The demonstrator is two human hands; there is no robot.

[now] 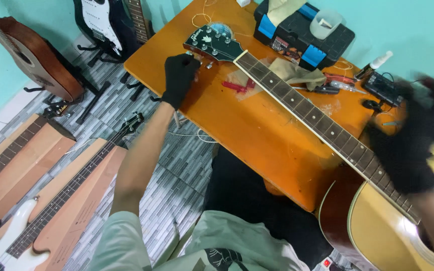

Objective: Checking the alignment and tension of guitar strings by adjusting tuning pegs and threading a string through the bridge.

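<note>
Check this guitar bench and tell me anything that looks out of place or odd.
The acoustic guitar lies across the orange table with its body hanging off the near edge. Its fretboard shows no strings I can make out. Loose wire curls beside the headstock, where the left hand rests.

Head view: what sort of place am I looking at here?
Probably a guitar repair workshop. An acoustic guitar lies across an orange table beside a black and blue tool case, and more guitars stand along the wall.
</note>
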